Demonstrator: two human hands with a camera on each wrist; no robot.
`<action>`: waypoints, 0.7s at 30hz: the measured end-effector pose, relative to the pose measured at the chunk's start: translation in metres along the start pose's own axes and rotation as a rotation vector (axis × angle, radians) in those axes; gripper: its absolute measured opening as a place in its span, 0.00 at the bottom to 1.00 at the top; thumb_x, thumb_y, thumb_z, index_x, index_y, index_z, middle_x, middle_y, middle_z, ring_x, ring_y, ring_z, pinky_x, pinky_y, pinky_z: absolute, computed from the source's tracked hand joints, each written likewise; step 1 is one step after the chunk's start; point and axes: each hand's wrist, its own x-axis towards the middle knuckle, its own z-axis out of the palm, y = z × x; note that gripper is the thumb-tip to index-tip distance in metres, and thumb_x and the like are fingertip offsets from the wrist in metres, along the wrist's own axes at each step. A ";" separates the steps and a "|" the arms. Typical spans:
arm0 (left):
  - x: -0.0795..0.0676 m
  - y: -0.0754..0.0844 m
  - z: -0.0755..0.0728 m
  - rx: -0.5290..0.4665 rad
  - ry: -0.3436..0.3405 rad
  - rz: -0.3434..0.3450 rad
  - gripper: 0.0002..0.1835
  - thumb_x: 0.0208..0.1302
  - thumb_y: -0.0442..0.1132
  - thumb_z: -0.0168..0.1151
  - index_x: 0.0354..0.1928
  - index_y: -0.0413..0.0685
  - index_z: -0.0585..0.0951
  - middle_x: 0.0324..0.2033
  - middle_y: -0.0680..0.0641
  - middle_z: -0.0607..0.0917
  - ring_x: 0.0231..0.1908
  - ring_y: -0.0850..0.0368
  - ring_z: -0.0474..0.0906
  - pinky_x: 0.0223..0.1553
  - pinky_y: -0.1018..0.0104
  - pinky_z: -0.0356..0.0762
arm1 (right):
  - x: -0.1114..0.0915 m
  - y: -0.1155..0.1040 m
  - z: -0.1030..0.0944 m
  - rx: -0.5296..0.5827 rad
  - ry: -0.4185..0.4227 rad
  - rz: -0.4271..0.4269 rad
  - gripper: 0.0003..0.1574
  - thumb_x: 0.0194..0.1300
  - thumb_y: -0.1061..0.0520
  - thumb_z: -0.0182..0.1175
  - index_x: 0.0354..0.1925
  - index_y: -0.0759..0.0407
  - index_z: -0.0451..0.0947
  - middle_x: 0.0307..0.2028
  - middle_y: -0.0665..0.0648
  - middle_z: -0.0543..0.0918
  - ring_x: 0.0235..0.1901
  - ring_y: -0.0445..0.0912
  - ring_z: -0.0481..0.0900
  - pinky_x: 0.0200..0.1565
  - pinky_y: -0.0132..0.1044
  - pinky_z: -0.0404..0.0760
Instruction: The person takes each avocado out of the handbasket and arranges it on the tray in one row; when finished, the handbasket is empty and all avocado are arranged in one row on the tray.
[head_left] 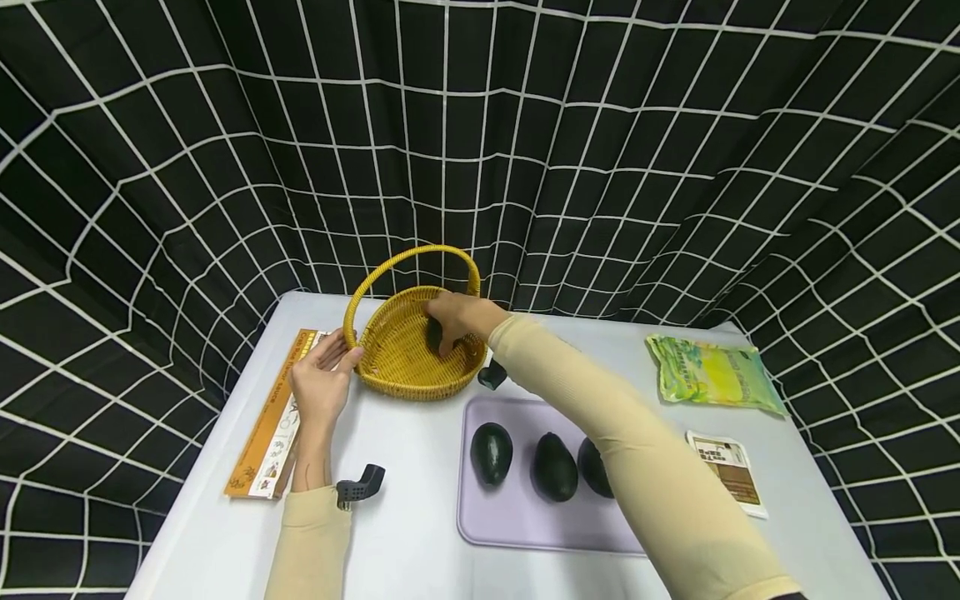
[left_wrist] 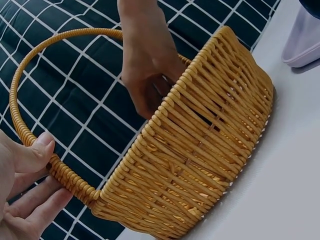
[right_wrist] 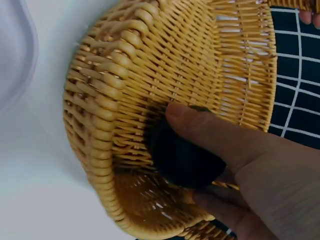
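A yellow woven basket (head_left: 397,350) with a tall arched handle (left_wrist: 19,97) stands at the back of the table. My left hand (head_left: 322,383) grips the foot of that handle on its left side, thumb on one side and fingers on the other. Inside the basket, toward its right wall, my right hand (head_left: 463,317) holds a dark green avocado (right_wrist: 185,155) between thumb and fingers, close over the woven bottom. Nearer the front, a pale purple tray (head_left: 525,531) bears avocados (head_left: 553,468); the one farthest right is partly covered by the right sleeve.
Left of the basket lies a long orange and white sauce box (head_left: 262,433), beside the left forearm. A green and yellow packet (head_left: 716,372) and a small brown and white packet (head_left: 727,473) are at the right. Behind the table hangs a black cloth (head_left: 465,125) with white grid lines.
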 end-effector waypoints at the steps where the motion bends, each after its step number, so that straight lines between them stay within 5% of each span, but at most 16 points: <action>1: -0.001 0.001 0.000 -0.002 -0.002 -0.010 0.22 0.62 0.33 0.76 0.58 0.36 0.85 0.51 0.36 0.90 0.53 0.39 0.88 0.56 0.66 0.88 | -0.002 0.001 0.001 0.014 0.008 -0.014 0.50 0.57 0.47 0.81 0.71 0.59 0.70 0.62 0.58 0.80 0.62 0.49 0.80 0.65 0.39 0.84; 7: -0.002 0.000 0.000 0.012 0.003 -0.011 0.22 0.63 0.34 0.76 0.58 0.38 0.86 0.51 0.37 0.90 0.53 0.41 0.88 0.55 0.71 0.87 | -0.026 0.007 -0.007 0.116 0.066 -0.104 0.52 0.57 0.47 0.81 0.72 0.60 0.68 0.65 0.59 0.77 0.63 0.51 0.76 0.65 0.39 0.84; 10: -0.003 0.000 0.001 0.033 0.011 0.004 0.22 0.63 0.35 0.76 0.58 0.39 0.86 0.51 0.38 0.90 0.51 0.52 0.89 0.55 0.73 0.87 | -0.053 0.014 -0.012 0.165 0.116 -0.146 0.52 0.56 0.47 0.81 0.71 0.59 0.69 0.66 0.59 0.76 0.64 0.51 0.75 0.64 0.39 0.85; 15: -0.006 -0.001 0.000 0.052 0.037 -0.002 0.23 0.62 0.35 0.77 0.59 0.39 0.86 0.51 0.39 0.90 0.46 0.71 0.85 0.54 0.74 0.87 | -0.117 0.034 -0.004 0.266 0.241 -0.196 0.50 0.51 0.48 0.84 0.67 0.58 0.73 0.63 0.57 0.79 0.61 0.51 0.79 0.61 0.41 0.87; 21: -0.007 0.003 0.001 0.058 0.031 -0.022 0.23 0.63 0.36 0.77 0.60 0.41 0.85 0.53 0.38 0.89 0.48 0.70 0.86 0.55 0.76 0.86 | -0.211 0.072 0.027 0.379 0.368 -0.146 0.50 0.45 0.48 0.86 0.64 0.57 0.76 0.61 0.56 0.83 0.57 0.54 0.84 0.61 0.49 0.87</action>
